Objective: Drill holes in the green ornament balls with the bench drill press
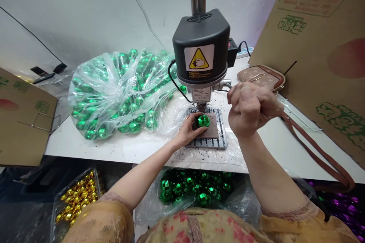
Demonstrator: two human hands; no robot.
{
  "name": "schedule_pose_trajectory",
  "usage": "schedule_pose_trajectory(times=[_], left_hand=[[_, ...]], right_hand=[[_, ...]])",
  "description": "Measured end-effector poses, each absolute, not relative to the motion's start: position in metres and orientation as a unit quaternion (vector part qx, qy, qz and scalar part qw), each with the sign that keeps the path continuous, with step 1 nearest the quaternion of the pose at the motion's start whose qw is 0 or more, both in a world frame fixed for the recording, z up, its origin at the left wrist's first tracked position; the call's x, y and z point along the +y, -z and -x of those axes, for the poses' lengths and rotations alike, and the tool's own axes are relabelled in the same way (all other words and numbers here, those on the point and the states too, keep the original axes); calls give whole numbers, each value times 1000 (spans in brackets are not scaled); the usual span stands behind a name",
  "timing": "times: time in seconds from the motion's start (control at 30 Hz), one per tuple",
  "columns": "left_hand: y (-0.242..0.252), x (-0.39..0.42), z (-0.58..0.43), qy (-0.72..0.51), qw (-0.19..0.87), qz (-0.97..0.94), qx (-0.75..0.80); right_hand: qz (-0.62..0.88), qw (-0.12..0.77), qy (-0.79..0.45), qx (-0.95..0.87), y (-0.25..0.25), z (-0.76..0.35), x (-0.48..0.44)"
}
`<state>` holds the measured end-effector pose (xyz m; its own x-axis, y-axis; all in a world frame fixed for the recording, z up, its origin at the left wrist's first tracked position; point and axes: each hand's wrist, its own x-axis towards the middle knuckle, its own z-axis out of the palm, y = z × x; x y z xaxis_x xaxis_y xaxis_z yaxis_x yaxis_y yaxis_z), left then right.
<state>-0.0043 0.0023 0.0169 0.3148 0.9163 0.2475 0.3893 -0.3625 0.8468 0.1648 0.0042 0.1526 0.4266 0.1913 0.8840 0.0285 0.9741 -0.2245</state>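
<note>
My left hand point(191, 129) holds a shiny green faceted ball point(203, 121) between thumb and fingers. The ball sits on a brown square pad point(213, 133) on the slotted metal base point(223, 141) of a small bench drill press point(202, 45). Right above it is the chuck point(201, 107); the bit's tip is hard to make out. My right hand point(246, 108) is closed in a fist at the end of the press's feed lever point(226, 82), to the right of the motor head. Most of the lever is hidden inside the fist.
A clear plastic bag point(114, 95) of green balls lies left on the white table point(94, 150). Cardboard boxes point(322, 57) flank both sides. A brown purse point(259, 76) with a strap sits right. Below are more green balls point(196, 188), a tub of gold ones point(76, 197) and purple ones point(342, 205).
</note>
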Motion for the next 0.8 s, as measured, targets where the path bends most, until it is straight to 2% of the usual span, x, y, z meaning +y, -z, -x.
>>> schedule_pose_trajectory(times=[0.8], left_hand=[[-16, 1, 4, -383, 366, -722, 444]], right_hand=[[85, 823, -20, -561, -129, -168, 1]])
